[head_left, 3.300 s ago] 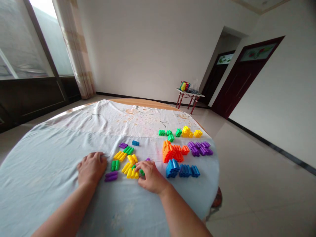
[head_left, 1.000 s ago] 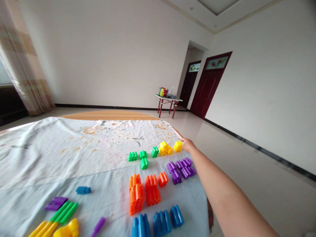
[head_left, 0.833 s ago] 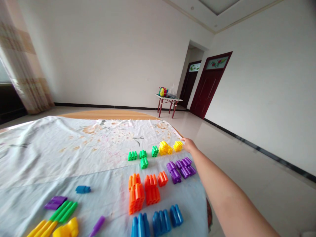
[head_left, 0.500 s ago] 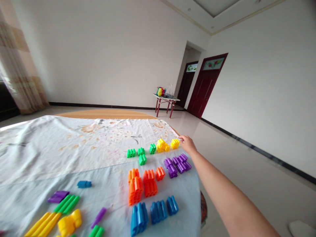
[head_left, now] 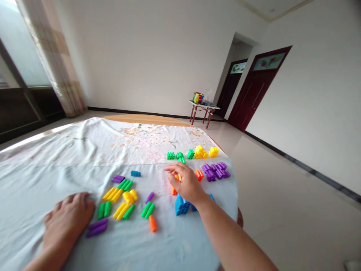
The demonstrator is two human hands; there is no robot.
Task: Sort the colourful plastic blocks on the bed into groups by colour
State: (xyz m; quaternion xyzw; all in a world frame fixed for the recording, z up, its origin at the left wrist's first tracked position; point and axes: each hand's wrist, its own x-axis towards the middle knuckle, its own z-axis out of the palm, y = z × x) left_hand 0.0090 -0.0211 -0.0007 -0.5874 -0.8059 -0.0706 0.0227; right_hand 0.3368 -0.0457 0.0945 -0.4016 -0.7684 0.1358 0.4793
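Observation:
My left hand (head_left: 67, 216) lies flat on the pale blue cloth (head_left: 42, 177), fingers spread, just left of two purple sticks (head_left: 97, 227). My right hand (head_left: 184, 182) hovers over the orange blocks (head_left: 199, 174) and hides most of them; its fingers are loosely apart with nothing visible in them. Blue blocks (head_left: 182, 206) sit right under its wrist. Purple blocks (head_left: 216, 171) lie to its right. Yellow blocks (head_left: 204, 151) and green blocks (head_left: 176, 155) lie beyond it. Between my hands are loose yellow pieces (head_left: 121, 195), green pieces (head_left: 148, 209) and a single orange stick (head_left: 152, 223).
The round table's right edge (head_left: 234, 188) drops to a tiled floor close to the block piles. A small blue piece (head_left: 135, 173) and a purple piece (head_left: 117, 178) lie farther back. A red-legged side table (head_left: 203, 109) stands by dark doors (head_left: 255, 88).
My right hand pulled back from the yellow blocks at the far edge to the orange pile. The view tilted down, bringing my left hand and the loose pieces into sight.

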